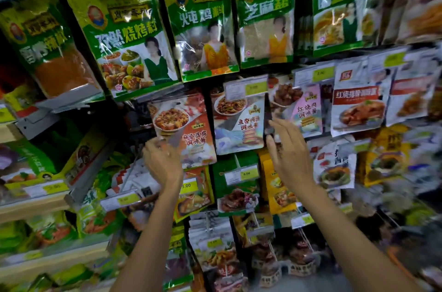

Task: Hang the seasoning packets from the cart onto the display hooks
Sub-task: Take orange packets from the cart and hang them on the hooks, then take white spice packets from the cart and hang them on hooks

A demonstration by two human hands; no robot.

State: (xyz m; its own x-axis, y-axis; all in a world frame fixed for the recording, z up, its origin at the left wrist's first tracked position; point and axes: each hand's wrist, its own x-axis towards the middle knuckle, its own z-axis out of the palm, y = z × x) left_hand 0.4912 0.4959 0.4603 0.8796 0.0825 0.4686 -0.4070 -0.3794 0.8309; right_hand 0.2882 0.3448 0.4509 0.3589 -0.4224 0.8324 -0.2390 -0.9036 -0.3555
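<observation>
Orange packet (181, 124): apparently on its hook, left hand (162, 162) gripping its lower corner. Right hand (289, 157), to its right: fingers straight, any pinch cannot be told. Neighbouring hooks stocked; cart unseen, remainder unknown.

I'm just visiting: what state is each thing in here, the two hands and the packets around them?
orange tofu packet: tilted; hook hidden.
left hand: grips the orange tofu packet's bottom edge.
right hand: fingers straight, raised beside the pink packet; contact unclear.
pink packet: hanging, tilted.
green packets: hanging in the row above.
</observation>
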